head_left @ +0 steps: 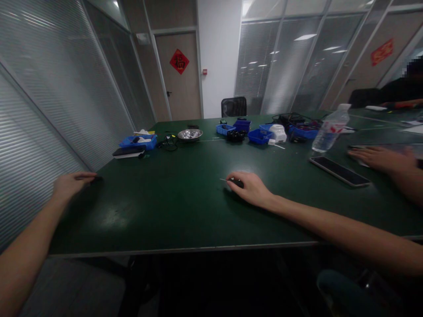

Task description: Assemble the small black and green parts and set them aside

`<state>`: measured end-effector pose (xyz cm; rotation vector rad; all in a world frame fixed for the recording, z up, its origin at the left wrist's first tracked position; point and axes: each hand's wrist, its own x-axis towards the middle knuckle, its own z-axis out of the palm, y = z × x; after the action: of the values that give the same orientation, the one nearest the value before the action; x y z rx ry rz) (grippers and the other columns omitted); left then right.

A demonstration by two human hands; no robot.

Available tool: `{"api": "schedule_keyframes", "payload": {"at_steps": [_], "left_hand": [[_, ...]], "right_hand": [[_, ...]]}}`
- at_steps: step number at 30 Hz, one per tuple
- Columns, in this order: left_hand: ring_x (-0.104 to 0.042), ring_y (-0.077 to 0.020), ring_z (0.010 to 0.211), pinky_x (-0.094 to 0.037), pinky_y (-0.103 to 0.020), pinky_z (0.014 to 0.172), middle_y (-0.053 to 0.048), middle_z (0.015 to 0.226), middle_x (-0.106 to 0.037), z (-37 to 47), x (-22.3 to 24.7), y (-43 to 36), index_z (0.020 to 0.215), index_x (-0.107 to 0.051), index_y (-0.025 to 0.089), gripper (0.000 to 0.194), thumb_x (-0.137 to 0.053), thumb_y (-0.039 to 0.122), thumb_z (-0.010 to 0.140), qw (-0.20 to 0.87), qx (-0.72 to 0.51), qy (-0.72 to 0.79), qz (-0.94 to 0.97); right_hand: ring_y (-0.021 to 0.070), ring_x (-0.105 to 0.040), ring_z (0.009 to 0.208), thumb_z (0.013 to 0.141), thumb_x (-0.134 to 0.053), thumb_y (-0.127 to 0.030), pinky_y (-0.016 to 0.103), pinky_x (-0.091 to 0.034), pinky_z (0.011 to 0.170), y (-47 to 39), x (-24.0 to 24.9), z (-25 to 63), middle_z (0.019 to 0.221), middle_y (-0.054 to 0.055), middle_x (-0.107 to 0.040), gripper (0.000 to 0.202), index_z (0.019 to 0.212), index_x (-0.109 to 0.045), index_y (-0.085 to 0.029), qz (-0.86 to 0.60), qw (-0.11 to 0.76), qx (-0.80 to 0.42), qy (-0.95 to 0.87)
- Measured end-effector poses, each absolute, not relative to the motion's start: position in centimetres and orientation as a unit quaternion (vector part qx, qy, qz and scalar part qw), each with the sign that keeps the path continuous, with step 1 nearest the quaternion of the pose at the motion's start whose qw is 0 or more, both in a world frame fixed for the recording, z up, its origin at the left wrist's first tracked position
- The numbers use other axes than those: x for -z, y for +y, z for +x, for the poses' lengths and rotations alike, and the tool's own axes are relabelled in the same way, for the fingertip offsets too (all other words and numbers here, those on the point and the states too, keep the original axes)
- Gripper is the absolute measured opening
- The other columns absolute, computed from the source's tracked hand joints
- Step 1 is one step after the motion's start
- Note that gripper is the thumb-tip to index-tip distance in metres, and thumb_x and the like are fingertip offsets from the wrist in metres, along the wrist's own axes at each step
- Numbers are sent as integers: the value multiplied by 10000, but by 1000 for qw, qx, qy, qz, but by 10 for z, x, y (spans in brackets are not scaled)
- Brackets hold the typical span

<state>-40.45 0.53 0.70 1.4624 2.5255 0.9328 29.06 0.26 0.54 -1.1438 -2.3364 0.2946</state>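
Observation:
My left hand [71, 184] is over the table's left edge, fingers closed on a small dark object [98, 178] too dim to name. Near the middle of the green table [172, 193], my right hand [251, 188] rests with thumb and fingers curled round a small dark thing [236, 182]. A thin, pale tip [222, 179] sticks out from it to the left. Its kind cannot be made out, as the fingers cover part of it. The two hands are far apart.
At right lie a phone [340, 171], a water bottle [331, 128] and another person's hand [380, 159]. Farther back are blue trays [260, 136], a metal bowl [190, 134], a white device [278, 133] and cables. A blue tray [138, 142] stands behind a dark flat case [128, 152].

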Motion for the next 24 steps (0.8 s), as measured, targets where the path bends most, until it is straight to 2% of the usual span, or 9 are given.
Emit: {"api": "schedule_keyframes", "payload": {"at_steps": [6, 11, 15, 19, 21, 24], "left_hand": [[-665, -212, 702, -441, -260, 587, -96, 850, -780, -388, -12, 3, 1219, -814, 107, 454, -711, 354, 853, 61, -323, 848, 417], [-621, -202, 616, -424, -278, 553, -86, 864, -779, -388, -13, -1, 1291, -802, 143, 530, -669, 470, 896, 22, -333, 850, 407], [-698, -232, 768, -490, -288, 633, -99, 988, -805, -393, -13, -2, 1310, -799, 163, 532, -664, 486, 910, -16, -381, 824, 420], [-721, -259, 953, -552, -331, 826, -94, 1123, -814, -395, -13, -2, 1263, -825, 151, 508, -736, 469, 877, -37, -405, 810, 422], [-715, -261, 958, -557, -349, 877, -88, 1149, -812, -396, -12, -2, 1238, -835, 152, 502, -760, 476, 862, -37, -408, 817, 405], [-695, -276, 907, -568, -378, 830, -107, 1084, -815, -401, -11, -4, 1273, -812, 126, 578, -746, 529, 864, -19, -396, 821, 411]], "right_hand": [[227, -714, 908, 1083, -554, -390, 351, -505, 762, 3, -6, 291, 1110, 71, -797, 270, 1165, -752, -226, -417, 258, -108, -865], [225, -715, 893, 1082, -556, -402, 356, -510, 756, 3, -7, 290, 1104, 64, -798, 272, 1170, -752, -234, -415, 259, -114, -865], [220, -713, 883, 1081, -566, -400, 353, -513, 751, 3, -6, 291, 1095, 66, -798, 267, 1176, -752, -234, -413, 261, -115, -865], [220, -725, 914, 1081, -574, -399, 355, -522, 788, 3, -4, 292, 1117, 57, -797, 256, 1180, -747, -239, -410, 262, -113, -866], [222, -727, 926, 1084, -570, -399, 360, -523, 800, 4, -4, 292, 1115, 57, -798, 258, 1179, -747, -236, -408, 263, -115, -867], [226, -727, 927, 1084, -567, -400, 366, -520, 798, 4, -3, 291, 1114, 59, -798, 264, 1175, -748, -231, -409, 262, -113, -867]]}}
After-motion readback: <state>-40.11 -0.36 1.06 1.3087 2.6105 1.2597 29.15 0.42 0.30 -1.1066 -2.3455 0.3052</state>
